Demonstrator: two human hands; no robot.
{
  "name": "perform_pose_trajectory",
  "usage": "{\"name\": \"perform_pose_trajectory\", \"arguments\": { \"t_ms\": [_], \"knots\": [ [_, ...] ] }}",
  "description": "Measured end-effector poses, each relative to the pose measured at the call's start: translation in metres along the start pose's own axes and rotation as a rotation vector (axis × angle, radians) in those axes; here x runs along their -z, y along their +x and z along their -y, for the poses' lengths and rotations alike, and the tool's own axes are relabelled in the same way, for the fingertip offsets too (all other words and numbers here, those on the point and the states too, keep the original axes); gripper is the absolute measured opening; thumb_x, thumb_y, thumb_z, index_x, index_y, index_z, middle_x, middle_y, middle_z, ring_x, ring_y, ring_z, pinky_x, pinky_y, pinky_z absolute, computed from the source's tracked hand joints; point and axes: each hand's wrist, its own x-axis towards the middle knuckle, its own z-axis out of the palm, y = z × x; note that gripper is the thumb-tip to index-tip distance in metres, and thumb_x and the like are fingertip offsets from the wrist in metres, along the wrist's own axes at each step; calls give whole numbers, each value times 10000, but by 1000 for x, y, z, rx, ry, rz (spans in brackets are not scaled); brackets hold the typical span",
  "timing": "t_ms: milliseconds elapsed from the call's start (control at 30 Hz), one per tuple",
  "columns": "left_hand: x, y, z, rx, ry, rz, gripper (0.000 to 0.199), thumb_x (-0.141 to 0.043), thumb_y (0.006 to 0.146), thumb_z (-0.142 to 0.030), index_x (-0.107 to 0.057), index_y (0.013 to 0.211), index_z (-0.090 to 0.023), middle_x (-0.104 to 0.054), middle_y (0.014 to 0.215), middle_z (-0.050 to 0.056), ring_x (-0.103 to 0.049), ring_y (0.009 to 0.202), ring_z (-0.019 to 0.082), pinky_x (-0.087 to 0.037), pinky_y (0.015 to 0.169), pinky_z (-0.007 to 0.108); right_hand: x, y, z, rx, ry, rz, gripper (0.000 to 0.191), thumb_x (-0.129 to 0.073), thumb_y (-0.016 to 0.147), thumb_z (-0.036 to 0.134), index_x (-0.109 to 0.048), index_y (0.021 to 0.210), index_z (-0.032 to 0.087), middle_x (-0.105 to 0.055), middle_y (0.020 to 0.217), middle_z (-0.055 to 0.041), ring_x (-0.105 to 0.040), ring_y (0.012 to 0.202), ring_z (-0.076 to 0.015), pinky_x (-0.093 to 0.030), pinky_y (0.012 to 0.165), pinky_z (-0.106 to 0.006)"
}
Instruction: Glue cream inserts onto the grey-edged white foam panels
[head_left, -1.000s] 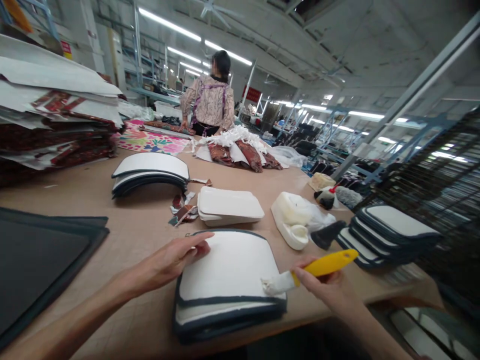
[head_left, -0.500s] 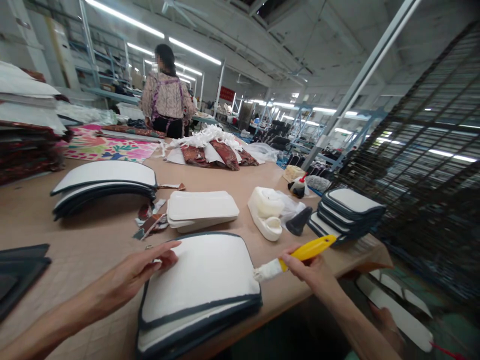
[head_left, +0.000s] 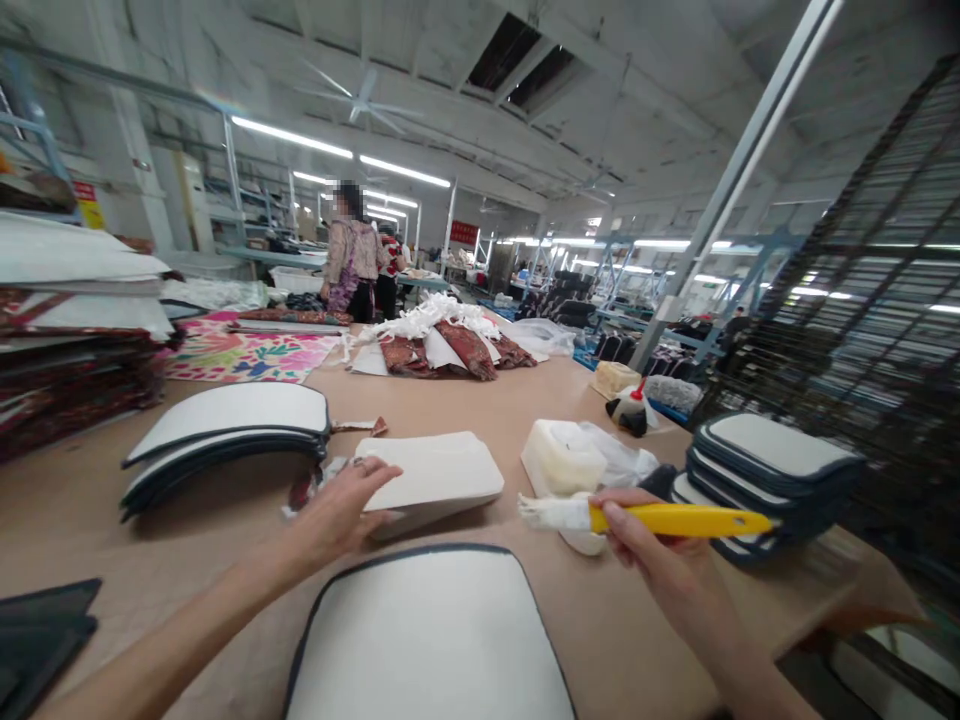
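Glowing tube lights [head_left: 292, 138] below a pale workshop ceiling [head_left: 675, 90]

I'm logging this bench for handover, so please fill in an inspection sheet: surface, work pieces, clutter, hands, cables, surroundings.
Surface: tan tabletop, with a white plastic container right of centre.
Work pieces: dark-edged white panel nearest the person; white panel stack just beyond it.
Clutter: fabric scraps between curved panels and that stack; white shreds heaped over patterned fabric.
Hands: left hand at the stack's left end, grip unclear; right hand holds a yellow-handled brush, bristles apart from the panels.
Cables: nothing seen.
Surroundings: people beyond the table, lit tube lights, ceiling fan, dark grid at right.
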Motion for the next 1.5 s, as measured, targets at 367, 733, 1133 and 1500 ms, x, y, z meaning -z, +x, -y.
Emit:
{"name": "perform_pose_trajectory", "arguments": {
  "t_ms": [367, 733, 1133, 1500],
  "knots": [
    [-14, 22, 46, -47, 60, 239, 408, -465, 830, -193, -422, 1236, -197, -536, 1066, 89, -535, 944, 239, -410, 826, 337, -60, 66, -38, 104, -43, 433, 258, -479, 853, 349, -594, 1036, 207, -654, 807, -39, -620, 620, -146, -501, 650, -307],
    [-11, 27, 63, 7, -156, 6, 180, -397, 644, -66, -423, 766, -196, -499, 846, 15, -495, 748, 165, -398, 683, 280, -101, 125, -80, 618, -628, 205, 340, -505, 723, 51, -634, 997, 204, -657, 841, -75, -579, 841, -239, -428, 773, -401],
    [93, -34, -35, 327, -1047, -340, 223, -671, 715, -342, -529, 736, -172, -497, 649, -54, -429, 542, 76, -320, 487, 172, -31, 43, 54, 96, -84, 31, 508, -732, 570, 356, -620, 1066, 334, -542, 744, -8, -509, 624, -142, -440, 507, -235],
    [11, -125, -48, 492, -1438, -210, 630, -711, 648, -267, -385, 1185, -220, -527, 743, -46, -509, 670, 112, -368, 603, 217, -25, -27, 28, -441, -34, 20, 728, -820, 422, 401, -612, 1112, 297, -581, 742, 17, -531, 704, -103, -444, 551, -76]
  ]
}}
